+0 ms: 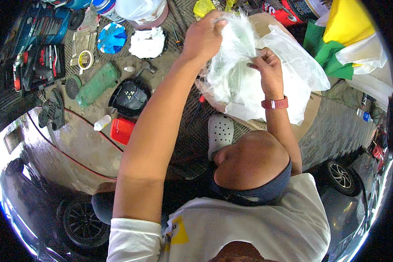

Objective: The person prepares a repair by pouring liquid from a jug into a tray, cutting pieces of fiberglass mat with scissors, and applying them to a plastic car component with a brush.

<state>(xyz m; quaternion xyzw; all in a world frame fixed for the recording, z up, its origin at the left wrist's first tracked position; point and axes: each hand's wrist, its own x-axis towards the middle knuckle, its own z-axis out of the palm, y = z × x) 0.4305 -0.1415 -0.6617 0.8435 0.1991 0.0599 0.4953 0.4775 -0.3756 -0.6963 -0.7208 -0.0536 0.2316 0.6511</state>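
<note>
A tuft of white fibreglass matting (240, 39), with loose strands fraying at its edges, is stretched between my two hands. My left hand (204, 37) grips its upper left side, fingers closed and partly hidden behind the fibres. At its lower right edge, my right hand (268, 70) pinches it between thumb and fingers; a red-banded watch (275, 103) is on that wrist. Under the matting lies a crumpled white translucent plastic bag (292, 65), spread over a sheet of cardboard (310, 114).
To the left are a black molded part (131, 97), a hammer (147, 67), a green container (98, 85), a red tray (122, 131) and a tape roll (85, 60). A white bucket (142, 11) stands farther off. Cars with visible wheels (343, 177) flank me.
</note>
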